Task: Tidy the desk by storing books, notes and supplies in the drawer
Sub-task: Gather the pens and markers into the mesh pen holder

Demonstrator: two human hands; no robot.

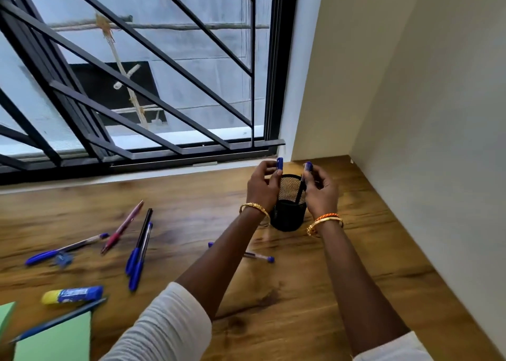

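Note:
A black mesh pen cup stands upright on the wooden desk near the far right corner. My left hand is at the cup's left rim, pinching a blue-capped pen. My right hand is at the right rim, holding another blue-capped pen whose lower end is inside the cup. Several loose pens lie scattered on the desk to the left. One more pen lies between my forearms, partly hidden by my left arm.
A yellow and blue glue stick lies at the lower left, beside green paper sheets with a pen across them. A small blue sharpener sits near the left pens. A barred window runs along the back; a wall bounds the right.

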